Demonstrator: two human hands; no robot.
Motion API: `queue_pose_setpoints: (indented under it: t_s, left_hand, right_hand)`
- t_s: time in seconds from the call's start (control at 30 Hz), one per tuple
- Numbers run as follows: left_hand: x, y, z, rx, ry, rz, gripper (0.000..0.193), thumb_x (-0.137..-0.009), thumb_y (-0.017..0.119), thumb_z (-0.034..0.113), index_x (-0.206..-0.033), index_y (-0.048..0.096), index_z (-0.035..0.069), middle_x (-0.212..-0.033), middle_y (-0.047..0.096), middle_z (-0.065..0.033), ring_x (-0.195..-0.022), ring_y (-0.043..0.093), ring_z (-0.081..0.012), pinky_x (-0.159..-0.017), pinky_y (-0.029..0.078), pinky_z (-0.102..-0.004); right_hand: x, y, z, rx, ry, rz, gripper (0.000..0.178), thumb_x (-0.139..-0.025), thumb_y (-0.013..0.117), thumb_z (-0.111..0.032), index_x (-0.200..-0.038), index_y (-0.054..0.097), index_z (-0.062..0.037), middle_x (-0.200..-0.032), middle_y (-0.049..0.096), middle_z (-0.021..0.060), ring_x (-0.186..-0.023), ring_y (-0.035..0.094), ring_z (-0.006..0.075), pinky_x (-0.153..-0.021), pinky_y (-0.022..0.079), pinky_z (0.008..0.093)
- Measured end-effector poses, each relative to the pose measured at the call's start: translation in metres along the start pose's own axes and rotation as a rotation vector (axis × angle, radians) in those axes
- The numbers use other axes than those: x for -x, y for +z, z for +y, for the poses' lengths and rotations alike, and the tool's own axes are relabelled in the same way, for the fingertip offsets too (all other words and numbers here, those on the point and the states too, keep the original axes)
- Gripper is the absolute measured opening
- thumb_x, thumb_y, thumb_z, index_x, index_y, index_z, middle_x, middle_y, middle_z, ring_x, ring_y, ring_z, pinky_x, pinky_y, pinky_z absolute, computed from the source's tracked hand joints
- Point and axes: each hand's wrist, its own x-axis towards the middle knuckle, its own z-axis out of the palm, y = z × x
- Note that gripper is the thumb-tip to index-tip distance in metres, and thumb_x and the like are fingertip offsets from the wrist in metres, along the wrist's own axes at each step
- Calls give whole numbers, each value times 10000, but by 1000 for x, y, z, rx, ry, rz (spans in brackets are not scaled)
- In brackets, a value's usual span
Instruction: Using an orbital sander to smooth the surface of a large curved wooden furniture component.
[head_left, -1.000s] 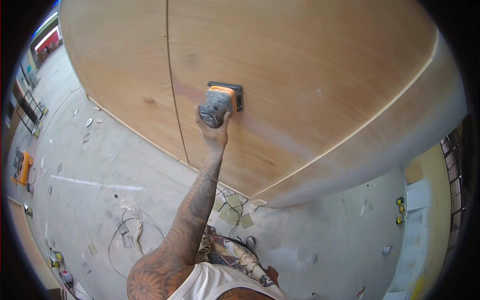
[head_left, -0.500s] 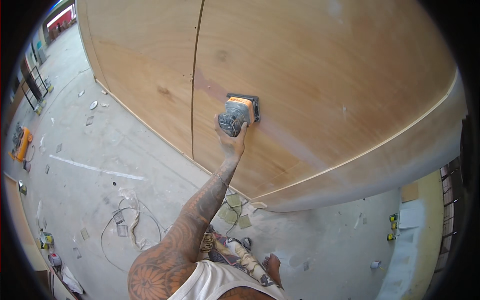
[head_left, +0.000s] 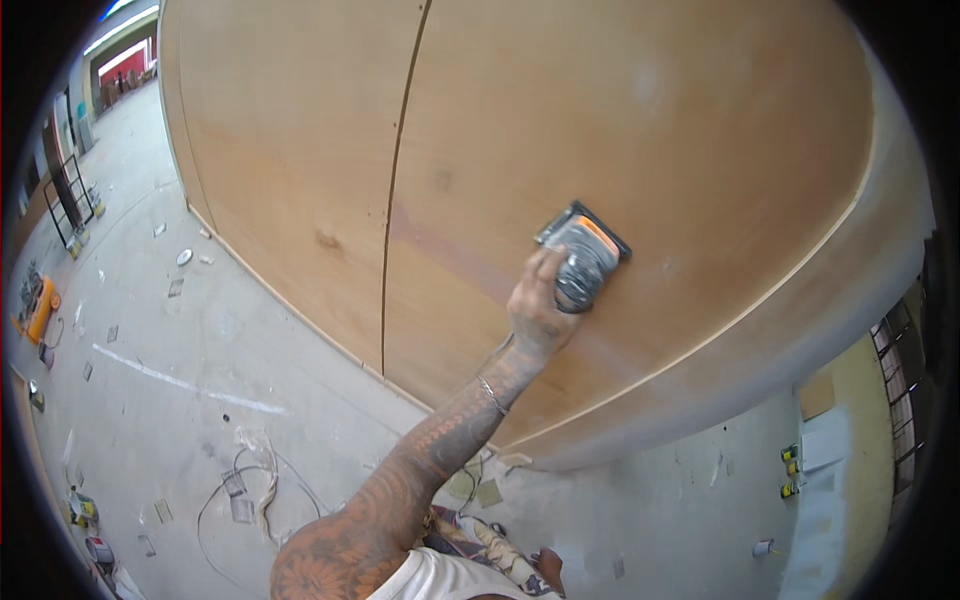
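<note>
My left hand (head_left: 538,315) is closed round the grey body of an electric sander (head_left: 582,275). The sander has an orange band and a dark, square-cornered pad, which sits tilted against a large brown wooden panel (head_left: 540,130). My tattooed left arm, with a chain bracelet (head_left: 493,396) at the wrist, reaches up to it from the lower edge. A pale, pinkish streak (head_left: 450,255) crosses the panel left of the sander. Farther left runs a dark vertical seam (head_left: 393,220). My right hand is out of the picture.
A thin trim strip (head_left: 640,385) edges the panel above a curved grey base (head_left: 700,400). On the concrete floor lie a looped cable (head_left: 205,510), square sheets (head_left: 488,493) and scraps. An orange machine (head_left: 40,308) stands far left; several cans (head_left: 790,470) stand at right.
My left hand has carried the sander to the right and slightly down across the panel. The sander has turned, its pad now slanting down to the right. The view has shifted a little.
</note>
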Motion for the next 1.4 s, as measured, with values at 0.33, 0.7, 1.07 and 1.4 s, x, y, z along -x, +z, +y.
queue_pose_setpoints:
  t_s: [0.33,0.7,1.07,1.4]
  left_hand:
    - [-7,37,24,234,-320,-90,731,-783,831,203,-1359,431,-3,-1204,594,-148,-1087,593,-252,-908,499,-383]
    - [191,-41,58,42,-584,-798,849,-638,862,150,-1348,437,-45,-1239,533,-191,-1158,536,-304,-994,442,-416]
    - [320,-56,122,206,-644,-1307,744,-754,788,157,-1376,408,5,-1262,524,-215,-1147,537,-389,-995,424,-452]
    - [346,10,242,565,-118,-1596,784,-677,712,-62,-1402,419,-11,-1420,472,-228,-1266,490,-401,-1050,406,-455]
  right_hand:
    - [34,62,-93,-103,-436,18,174,-972,537,-131,-1061,641,-22,-754,623,36,-571,564,128,-507,492,298]
    - [173,75,-173,-154,-658,-291,441,-964,626,-158,-1377,498,-70,-1102,617,67,-961,600,130,-776,536,271]
    - [104,79,-162,-81,-625,340,828,-867,719,-334,-1464,262,13,-1307,361,295,-1214,408,397,-1023,384,471]
    - [141,-87,-193,-927,-478,132,537,-948,643,-107,-1333,273,-57,-1203,541,127,-1103,567,193,-908,509,333]
